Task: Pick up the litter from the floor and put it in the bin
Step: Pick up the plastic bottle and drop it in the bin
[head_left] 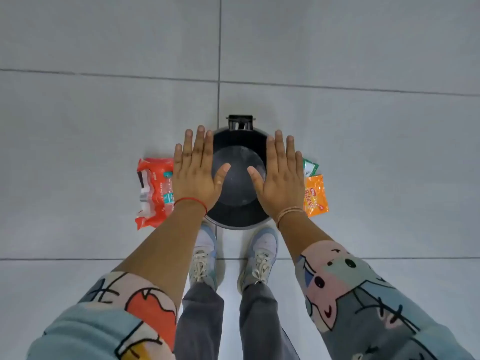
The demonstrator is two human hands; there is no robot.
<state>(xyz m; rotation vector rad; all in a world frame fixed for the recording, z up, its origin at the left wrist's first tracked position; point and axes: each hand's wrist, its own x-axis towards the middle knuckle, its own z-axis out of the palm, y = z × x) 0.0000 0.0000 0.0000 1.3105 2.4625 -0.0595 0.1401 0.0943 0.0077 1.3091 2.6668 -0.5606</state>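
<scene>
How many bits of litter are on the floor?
4 that I can see: a red wrapper with a plastic bottle on it left of the bin; a green packet and an orange packet on its right. The hands may hide more.

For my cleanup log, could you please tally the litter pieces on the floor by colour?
Red-orange wrapper, left of the bin: 1
Orange snack packet, right of the bin: 1
Green-and-white sachet, right of the bin: 1
Total: 3
</scene>
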